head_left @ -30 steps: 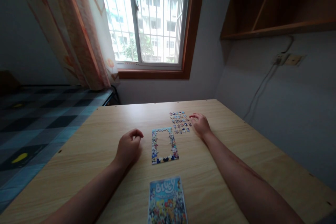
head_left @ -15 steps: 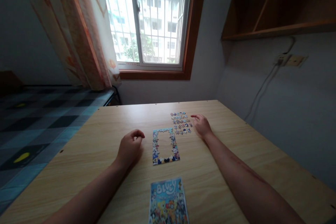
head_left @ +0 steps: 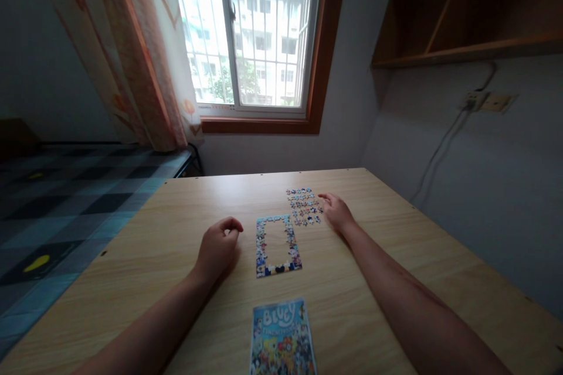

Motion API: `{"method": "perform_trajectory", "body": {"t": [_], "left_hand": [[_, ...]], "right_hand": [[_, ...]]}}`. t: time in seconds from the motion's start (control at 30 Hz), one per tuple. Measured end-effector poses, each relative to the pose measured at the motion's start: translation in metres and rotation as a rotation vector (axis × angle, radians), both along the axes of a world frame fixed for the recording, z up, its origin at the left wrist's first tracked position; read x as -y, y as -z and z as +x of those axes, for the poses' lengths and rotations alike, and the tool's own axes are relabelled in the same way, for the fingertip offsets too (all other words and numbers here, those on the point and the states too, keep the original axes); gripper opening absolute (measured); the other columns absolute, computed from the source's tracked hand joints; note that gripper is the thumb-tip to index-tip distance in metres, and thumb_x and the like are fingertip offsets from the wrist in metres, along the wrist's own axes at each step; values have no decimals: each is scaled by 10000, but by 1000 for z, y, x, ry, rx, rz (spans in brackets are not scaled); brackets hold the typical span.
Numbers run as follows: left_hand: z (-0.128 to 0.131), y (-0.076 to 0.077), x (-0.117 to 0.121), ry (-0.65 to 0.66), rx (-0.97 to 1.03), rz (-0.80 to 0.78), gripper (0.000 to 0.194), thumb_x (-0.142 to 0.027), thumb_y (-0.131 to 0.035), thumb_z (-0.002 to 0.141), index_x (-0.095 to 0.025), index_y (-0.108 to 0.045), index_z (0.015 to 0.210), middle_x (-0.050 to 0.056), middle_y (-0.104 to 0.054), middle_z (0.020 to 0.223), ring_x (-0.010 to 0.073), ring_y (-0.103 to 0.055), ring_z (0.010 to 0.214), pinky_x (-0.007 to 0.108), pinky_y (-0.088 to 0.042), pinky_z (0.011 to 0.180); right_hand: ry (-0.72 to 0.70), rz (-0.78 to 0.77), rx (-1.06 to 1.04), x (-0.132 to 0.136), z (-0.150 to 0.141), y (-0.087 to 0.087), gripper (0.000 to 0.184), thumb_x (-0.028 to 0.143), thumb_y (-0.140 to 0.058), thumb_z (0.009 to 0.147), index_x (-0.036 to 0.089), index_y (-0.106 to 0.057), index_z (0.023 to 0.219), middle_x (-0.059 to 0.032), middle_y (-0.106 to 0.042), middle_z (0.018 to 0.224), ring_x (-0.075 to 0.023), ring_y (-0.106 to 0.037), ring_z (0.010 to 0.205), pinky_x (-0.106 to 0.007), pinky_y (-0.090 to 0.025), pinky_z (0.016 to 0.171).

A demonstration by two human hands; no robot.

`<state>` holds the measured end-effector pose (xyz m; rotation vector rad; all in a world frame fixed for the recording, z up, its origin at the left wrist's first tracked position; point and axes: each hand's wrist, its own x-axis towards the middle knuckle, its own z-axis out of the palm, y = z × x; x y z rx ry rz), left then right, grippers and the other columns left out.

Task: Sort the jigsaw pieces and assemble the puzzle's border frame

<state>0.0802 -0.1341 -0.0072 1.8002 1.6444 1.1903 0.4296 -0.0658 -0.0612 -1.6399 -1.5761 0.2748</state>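
My left hand [head_left: 220,241] rests on the table, left of the puzzle, its fingers curled in and nothing showing in them. Beside it lies a joined puzzle border [head_left: 260,246], a rectangle of jigsaw pieces around bare wood. Past the border's far right corner, loose jigsaw pieces [head_left: 303,205] are laid out in several rows. Just right of those rows is my right hand [head_left: 336,211], index finger stretched toward them and the other fingers partly hidden. I see no piece in it. Nearer to me lies a blue "Bluey" picture sheet [head_left: 282,337], cut off by the lower edge.
The wooden table [head_left: 211,193] reaches toward a window [head_left: 268,41]. A bed with a checked cover [head_left: 88,187] stands at the left, below a patterned curtain [head_left: 132,53]. A shelf [head_left: 466,50] and a socket with a cable [head_left: 475,101] are on the right wall.
My right hand has shifted very slightly left, its fingertip closer to the rows of loose pieces. The left hand, the border and the picture sheet stay as they were.
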Motion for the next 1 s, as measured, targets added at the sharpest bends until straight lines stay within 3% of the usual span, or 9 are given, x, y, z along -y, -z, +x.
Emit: {"method": "perform_trajectory", "body": {"t": [1.0], "left_hand": [[0,0,1,5,-22,9,216,-321,-440,640,-222,-632,641,3,-660,642,198,-582,639,321,-430,695]], "right_hand": [[-30,-37,81,2,-1,-1,332,198,-514,906,218,-726,1160,-66,-725,1203,-196,-655,1124,-323,-460,1061]]}}
